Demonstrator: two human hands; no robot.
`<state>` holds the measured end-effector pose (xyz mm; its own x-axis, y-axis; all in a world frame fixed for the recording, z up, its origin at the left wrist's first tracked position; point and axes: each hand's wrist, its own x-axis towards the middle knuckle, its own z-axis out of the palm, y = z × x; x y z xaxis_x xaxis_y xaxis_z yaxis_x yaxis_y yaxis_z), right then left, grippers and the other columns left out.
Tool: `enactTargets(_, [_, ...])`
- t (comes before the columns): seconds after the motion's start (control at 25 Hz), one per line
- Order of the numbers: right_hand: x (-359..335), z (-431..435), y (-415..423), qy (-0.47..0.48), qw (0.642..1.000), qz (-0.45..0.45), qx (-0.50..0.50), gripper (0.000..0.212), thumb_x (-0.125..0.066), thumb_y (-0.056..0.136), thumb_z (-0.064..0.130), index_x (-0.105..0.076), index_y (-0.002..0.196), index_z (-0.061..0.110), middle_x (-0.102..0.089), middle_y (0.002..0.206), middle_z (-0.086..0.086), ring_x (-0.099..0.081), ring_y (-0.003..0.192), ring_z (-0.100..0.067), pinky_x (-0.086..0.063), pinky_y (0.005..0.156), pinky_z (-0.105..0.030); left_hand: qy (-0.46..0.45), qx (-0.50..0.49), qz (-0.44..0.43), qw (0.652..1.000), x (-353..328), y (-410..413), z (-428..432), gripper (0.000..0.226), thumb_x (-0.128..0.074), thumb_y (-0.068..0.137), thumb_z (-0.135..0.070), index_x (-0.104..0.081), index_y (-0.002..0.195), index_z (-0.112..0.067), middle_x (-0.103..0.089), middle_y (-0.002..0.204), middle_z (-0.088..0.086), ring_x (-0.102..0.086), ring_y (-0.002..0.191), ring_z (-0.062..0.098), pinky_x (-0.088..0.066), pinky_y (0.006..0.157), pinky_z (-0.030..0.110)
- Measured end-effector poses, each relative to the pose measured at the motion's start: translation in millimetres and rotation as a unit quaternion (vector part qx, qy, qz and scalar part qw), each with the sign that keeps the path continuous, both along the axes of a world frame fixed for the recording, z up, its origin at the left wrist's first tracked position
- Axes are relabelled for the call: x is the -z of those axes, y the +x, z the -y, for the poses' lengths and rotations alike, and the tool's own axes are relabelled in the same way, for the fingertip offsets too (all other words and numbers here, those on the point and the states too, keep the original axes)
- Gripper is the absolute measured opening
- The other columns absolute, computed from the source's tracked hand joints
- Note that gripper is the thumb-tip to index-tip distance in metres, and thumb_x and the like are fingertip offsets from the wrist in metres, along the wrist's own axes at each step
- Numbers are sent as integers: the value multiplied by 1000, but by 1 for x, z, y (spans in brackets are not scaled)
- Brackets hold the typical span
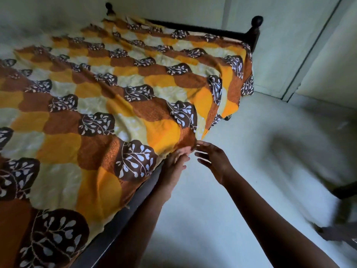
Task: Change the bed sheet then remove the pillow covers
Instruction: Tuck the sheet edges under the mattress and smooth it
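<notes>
An orange, brown and cream bed sheet (100,105) with leaf patches lies spread over the bed, its right side hanging over the edge further back. My left hand (176,161) is palm up at the near side edge, fingers tucked under the sheet's hem against the dark side rail (123,215). My right hand (210,157) hovers just to its right, fingers spread and relaxed, fingertips close to the hem and holding nothing. No pillows are in view.
Dark bedposts stand at the far end, one at the right corner (256,28) and one at the left (109,7). Pale floor (241,171) runs along the right of the bed. A dark blurred piece of furniture (342,209) sits at the right edge.
</notes>
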<state>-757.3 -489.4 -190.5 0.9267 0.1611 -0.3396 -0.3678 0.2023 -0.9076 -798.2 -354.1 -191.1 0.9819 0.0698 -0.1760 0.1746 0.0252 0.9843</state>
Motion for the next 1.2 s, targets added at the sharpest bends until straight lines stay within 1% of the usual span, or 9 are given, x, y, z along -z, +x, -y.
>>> enactTargets(0.12, [-13, 24, 31, -48, 995, 85, 7, 15, -50, 96, 22, -65, 100, 21, -67, 96, 0, -64, 85, -13, -49, 80, -25, 120, 66, 98, 986, -27, 49, 7, 22, -48, 94, -4, -61, 111, -8, -63, 109, 1, -58, 87, -7, -46, 74, 9])
enactTargets(0.24, [-28, 49, 99, -104, 980, 171, 14, 11, -56, 93, 19, -66, 95, 23, -66, 86, 4, -64, 72, -6, -49, 69, -21, 282, 83, 191, 937, -55, 114, 15, 24, -51, 90, -11, -63, 110, -6, -66, 106, 8, -61, 90, 11, -47, 78, 18])
enactTargets(0.36, [-34, 63, 191, -209, 942, 255, 53, 10, -62, 89, 15, -70, 93, 18, -68, 83, 1, -61, 71, -13, -47, 70, -30, 409, 76, 208, 885, -75, 184, 22, 32, -51, 85, -24, -64, 111, -11, -67, 107, 5, -62, 96, 19, -48, 81, 29])
enactTargets(0.48, [-46, 78, 257, -308, 902, 292, 79, 14, -61, 89, 16, -72, 96, 10, -72, 94, -7, -67, 80, -20, -42, 67, -20, 508, 87, 209, 831, -89, 251, 44, 27, -53, 92, -15, -62, 117, -8, -65, 113, 9, -60, 105, 23, -43, 83, 25])
enactTargets(0.68, [-62, 100, 326, -434, 863, 252, 57, 21, -58, 88, 11, -71, 104, 13, -70, 106, -10, -66, 96, -25, -45, 75, -25, 524, 104, 192, 823, -89, 304, 59, 34, -52, 93, -12, -55, 127, -6, -55, 125, 11, -52, 112, 25, -40, 93, 28])
enactTargets(0.88, [-67, 95, 358, -456, 872, 178, 12, 27, -57, 92, 22, -64, 115, 9, -65, 116, -13, -62, 104, -27, -44, 67, -23, 562, 146, 255, 773, -86, 353, 34, 37, -52, 94, -18, -53, 130, -8, -54, 130, 9, -50, 119, 25, -41, 97, 31])
enactTargets(0.96, [-65, 97, 370, -456, 871, 184, 12, 23, -58, 92, 19, -67, 111, 8, -67, 112, -13, -63, 101, -26, -46, 72, -25, 568, 175, 258, 762, -86, 394, 39, 39, -50, 95, -23, -51, 132, -11, -50, 136, 9, -46, 124, 25, -40, 102, 35])
enactTargets(1.08, [-69, 109, 391, -439, 867, 226, 64, 9, -61, 89, 14, -68, 86, 17, -69, 93, -11, -61, 80, -23, -50, 76, -34, 565, 202, 291, 745, -80, 449, 58, 41, -51, 95, -26, -49, 134, -16, -49, 138, 6, -43, 128, 25, -33, 108, 34])
enactTargets(1.2, [-76, 119, 407, -461, 846, 243, 115, 10, -58, 90, 16, -68, 87, 14, -68, 90, -12, -59, 75, -25, -49, 75, -37, 570, 220, 330, 720, -77, 487, 77, 35, -56, 91, -27, -58, 126, -21, -60, 124, 4, -51, 115, 26, -40, 97, 36])
